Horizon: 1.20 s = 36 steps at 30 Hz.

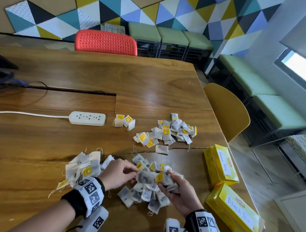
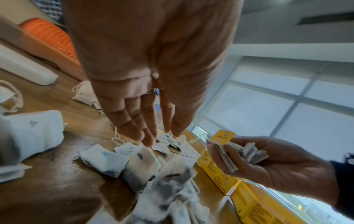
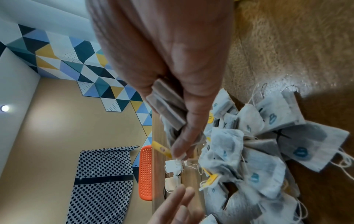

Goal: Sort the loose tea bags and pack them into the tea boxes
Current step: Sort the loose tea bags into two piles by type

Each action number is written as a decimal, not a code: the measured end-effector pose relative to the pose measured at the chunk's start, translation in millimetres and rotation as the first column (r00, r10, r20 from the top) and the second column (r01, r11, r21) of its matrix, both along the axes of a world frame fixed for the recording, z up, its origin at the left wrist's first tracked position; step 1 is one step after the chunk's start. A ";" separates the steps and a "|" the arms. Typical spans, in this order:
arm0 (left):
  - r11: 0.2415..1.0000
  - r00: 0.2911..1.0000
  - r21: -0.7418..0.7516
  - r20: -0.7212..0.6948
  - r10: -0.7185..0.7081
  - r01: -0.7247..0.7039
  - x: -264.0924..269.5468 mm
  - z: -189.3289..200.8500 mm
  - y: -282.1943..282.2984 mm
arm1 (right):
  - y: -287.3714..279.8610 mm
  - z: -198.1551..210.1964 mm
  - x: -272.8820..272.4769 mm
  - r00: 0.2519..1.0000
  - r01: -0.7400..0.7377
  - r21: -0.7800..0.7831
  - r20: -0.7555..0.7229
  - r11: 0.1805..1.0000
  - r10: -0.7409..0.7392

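You are still in the sorting stage, by the look of it, and the packing has not begun: both yellow boxes lie closed at the right edge of the table point(image 1: 50, 154), the one marked Green Tea point(image 1: 222, 164) farther from you and the one marked Black Tea point(image 1: 236, 212) nearer, neither with a bag visibly in it. Your right hand point(image 1: 177, 192) is curled round a small stack of tea bags point(image 2: 239, 153), a yellow tag sticking up from the stack, held just above the near pile point(image 1: 144, 192) straight in front of you. Your left hand point(image 1: 118, 172) has nothing in it; its fingers point(image 2: 134, 128) are straight and close together, reaching toward that same pile and toward the stack in your right hand. Some grouping seems done: a pile point(image 1: 81, 168) sits by your left wrist, a larger heap point(image 1: 167, 132) lies farther out toward the middle, and a pair of bags point(image 1: 124, 121) rests just beside the white power strip point(image 1: 87, 118). What the marks on the bags stand for is too small to read with certainty, so you cannot tell which heap belongs to which box. What is left, in my judgement, is most of the job: finish dividing the near pile, open both boxes, and load each group.
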<state>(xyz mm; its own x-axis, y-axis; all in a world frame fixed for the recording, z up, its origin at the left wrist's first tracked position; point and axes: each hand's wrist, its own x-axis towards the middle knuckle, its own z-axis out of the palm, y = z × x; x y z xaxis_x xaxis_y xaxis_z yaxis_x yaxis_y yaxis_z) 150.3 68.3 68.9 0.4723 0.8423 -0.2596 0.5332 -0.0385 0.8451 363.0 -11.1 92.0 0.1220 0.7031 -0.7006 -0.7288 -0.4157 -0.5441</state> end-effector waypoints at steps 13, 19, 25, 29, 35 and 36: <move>0.891 0.965 0.371 -0.120 -0.232 0.260 46.5 14.8 -16.6 | 4.1 4.4 -6.9 0.992 -0.120 -0.042 0.037 0.992 0.122; 0.901 0.982 0.393 -0.052 -0.179 0.185 45.9 17.1 -15.0 | 1.1 8.2 -9.4 0.983 -0.184 0.000 -0.024 0.983 0.184; 0.970 0.973 -0.242 0.217 0.074 -0.020 26.2 15.5 -2.5 | -1.4 11.7 -7.2 0.969 -0.233 0.054 -0.073 0.971 0.236; 0.759 0.837 -0.652 0.413 0.359 -0.004 20.7 25.0 -5.4 | -1.9 10.8 -5.8 0.960 -0.262 0.076 -0.084 0.962 0.268; 0.874 0.845 -0.483 0.446 0.295 -0.051 5.6 17.8 -8.0 | -2.2 6.9 -7.5 0.959 -0.255 0.069 -0.111 0.964 0.261; 0.851 0.830 -0.522 0.453 0.326 -0.049 2.3 15.0 -7.4 | -2.6 6.9 -7.8 0.959 -0.251 0.069 -0.118 0.965 0.258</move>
<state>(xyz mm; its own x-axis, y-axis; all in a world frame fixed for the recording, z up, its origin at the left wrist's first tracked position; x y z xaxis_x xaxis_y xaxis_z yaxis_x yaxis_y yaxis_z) 152.6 60.8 83.9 0.4947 0.7645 -0.4134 -0.0258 0.4884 0.8723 355.1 -13.7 99.0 -0.1517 0.7359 -0.6598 -0.6659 -0.5694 -0.4820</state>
